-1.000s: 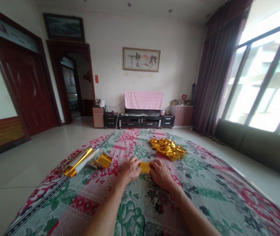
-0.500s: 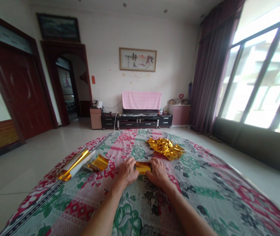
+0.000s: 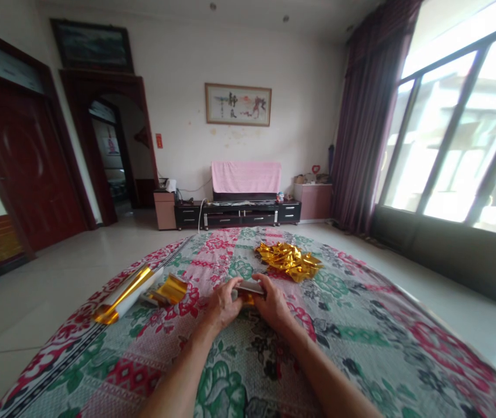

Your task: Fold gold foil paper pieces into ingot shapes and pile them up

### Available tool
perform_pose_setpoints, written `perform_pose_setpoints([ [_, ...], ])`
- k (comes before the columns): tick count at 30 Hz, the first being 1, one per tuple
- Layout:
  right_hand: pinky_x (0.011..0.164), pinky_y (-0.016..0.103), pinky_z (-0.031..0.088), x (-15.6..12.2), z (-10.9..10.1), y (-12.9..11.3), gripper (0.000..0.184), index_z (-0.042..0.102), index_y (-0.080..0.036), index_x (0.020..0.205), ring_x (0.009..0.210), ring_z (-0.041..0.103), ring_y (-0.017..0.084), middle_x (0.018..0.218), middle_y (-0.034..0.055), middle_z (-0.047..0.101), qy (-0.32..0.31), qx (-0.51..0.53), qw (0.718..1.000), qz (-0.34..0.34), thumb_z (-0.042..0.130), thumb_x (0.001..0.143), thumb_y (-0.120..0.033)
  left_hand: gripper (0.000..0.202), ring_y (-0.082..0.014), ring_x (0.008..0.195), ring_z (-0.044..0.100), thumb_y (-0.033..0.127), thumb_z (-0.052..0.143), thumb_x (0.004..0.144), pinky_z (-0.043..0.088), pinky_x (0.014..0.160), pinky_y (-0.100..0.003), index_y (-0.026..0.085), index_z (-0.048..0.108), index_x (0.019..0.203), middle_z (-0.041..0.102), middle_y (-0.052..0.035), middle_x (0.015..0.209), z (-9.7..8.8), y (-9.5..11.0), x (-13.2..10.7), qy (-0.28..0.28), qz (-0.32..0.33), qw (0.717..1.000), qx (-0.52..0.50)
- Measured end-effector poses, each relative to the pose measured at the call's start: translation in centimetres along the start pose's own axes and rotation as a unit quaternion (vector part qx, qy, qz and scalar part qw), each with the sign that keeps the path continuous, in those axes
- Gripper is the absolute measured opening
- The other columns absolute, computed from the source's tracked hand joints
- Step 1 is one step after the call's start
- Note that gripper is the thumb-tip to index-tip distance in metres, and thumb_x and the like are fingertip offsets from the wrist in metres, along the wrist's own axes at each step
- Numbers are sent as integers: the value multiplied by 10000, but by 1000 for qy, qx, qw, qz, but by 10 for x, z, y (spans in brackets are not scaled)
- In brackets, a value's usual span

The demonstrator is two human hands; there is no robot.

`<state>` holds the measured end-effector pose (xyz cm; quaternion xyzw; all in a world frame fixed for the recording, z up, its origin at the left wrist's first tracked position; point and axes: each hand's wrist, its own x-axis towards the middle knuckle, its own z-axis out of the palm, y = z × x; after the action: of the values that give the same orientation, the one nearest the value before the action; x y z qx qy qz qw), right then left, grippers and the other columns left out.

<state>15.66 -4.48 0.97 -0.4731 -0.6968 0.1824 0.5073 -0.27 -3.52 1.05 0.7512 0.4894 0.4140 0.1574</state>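
A small sheet of gold foil paper (image 3: 250, 287) is between my two hands, its pale grey back showing along the top and gold below. My left hand (image 3: 225, 302) grips its left end with thumb and fingers. At the right end my right hand (image 3: 270, 299) pinches it the same way. Just beyond them lies a heap of folded gold foil pieces (image 3: 289, 261). To the left, a curled stack of gold foil sheets (image 3: 167, 290) rests beside a longer roll of gold foil (image 3: 124, 295) with a whitish underside.
A patterned cloth (image 3: 178, 348) in red, green and grey covers the round table. Past its far edge, a black low cabinet (image 3: 248, 217) bears something draped with a pink cloth (image 3: 247, 177). Windows and a purple curtain (image 3: 370, 128) are on the right.
The gold foil paper has tilted, so its grey back now shows where its gold face did. Both hands have turned with it. The whole view has shifted slightly.
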Motion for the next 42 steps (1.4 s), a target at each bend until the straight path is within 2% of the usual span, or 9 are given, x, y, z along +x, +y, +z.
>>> perform_pose_setpoints([
  [5,569,230,455,4,7,-3,400,516,-162,1052,644,553,129,789,14,606,35,192,978,71,549,662,-242,553,-193,890,599,292,652,645,452,799,-302,163,504,1163,648,-74,952,1,4,3,39,-87,978,-185],
  [8,553,222,448,4,12,-8,426,518,-167,1038,624,544,117,790,8,606,44,261,958,107,590,630,-267,425,-161,771,611,332,656,644,469,681,-243,135,577,1013,658,-62,871,5,8,5,16,-120,938,-326],
  [11,547,212,436,2,14,-13,426,534,-180,1004,612,535,110,762,-10,600,21,302,946,119,621,593,-252,289,-119,620,578,369,630,662,443,578,-208,128,620,821,638,-15,700,5,15,4,18,-166,911,-377],
  [14,553,216,435,0,11,-16,369,558,-184,940,606,539,115,737,-15,600,-18,335,932,134,641,594,-280,248,-109,560,558,340,646,632,434,547,-210,129,622,761,618,6,632,1,18,3,21,-192,892,-408],
  [17,572,225,436,-1,5,-19,302,588,-170,859,618,551,124,729,-5,610,-44,340,928,146,649,622,-347,230,-117,533,557,321,655,607,432,526,-219,128,620,728,612,8,597,-2,17,3,4,-200,890,-410],
  [21,596,228,432,-2,-1,-19,272,608,-162,810,615,545,117,715,-8,613,-51,328,934,135,667,615,-343,237,-110,525,543,312,661,599,421,514,-210,106,637,714,611,-5,590,-1,16,2,-12,-183,909,-376],
  [29,523,207,395,0,0,-12,257,567,-158,767,534,496,92,641,-25,563,-2,359,918,167,650,620,-352,402,-84,507,515,366,651,631,372,476,-178,120,633,948,603,8,628,-2,20,3,-2,-199,902,-384],
  [37,539,230,426,0,1,-6,312,556,-164,807,570,531,119,675,-1,586,0,355,918,175,655,617,-391,327,-84,515,530,362,657,622,385,492,-178,121,640,843,611,5,616,-1,17,2,3,-201,896,-395],
  [42,501,215,394,2,3,-3,350,548,-165,817,520,488,92,627,-21,556,41,343,925,156,679,590,-397,237,-92,499,542,309,654,601,386,476,-178,117,616,736,592,8,559,0,18,2,2,-211,896,-392],
])
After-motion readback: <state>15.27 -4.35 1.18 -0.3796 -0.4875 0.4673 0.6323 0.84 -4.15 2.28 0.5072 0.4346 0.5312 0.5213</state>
